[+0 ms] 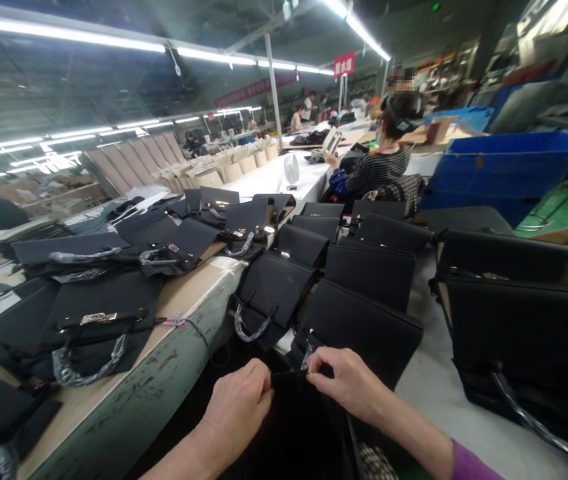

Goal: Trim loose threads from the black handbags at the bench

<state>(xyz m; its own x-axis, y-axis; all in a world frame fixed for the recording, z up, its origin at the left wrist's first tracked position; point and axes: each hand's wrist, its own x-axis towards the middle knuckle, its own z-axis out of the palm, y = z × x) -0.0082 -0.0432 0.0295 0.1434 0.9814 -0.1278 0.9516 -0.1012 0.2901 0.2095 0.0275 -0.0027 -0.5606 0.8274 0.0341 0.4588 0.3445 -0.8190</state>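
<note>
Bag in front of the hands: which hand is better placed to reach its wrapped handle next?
Probably the right hand: it appears nearer the handle; the left hand is farther left. Both pinch the edge of the black piece, so it would first release.

Blk bags (107, 293) on scuffed L tbl (184, 353), more bags (371, 280) on wht R tbl (444, 407).

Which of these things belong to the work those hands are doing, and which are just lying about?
Part of the work:
black piece, its top edge pinched by the left hand and right hand
black bags beyond it, probably, since they look alike

Apparently just around:
blue bin
red sign
metal pole
</note>
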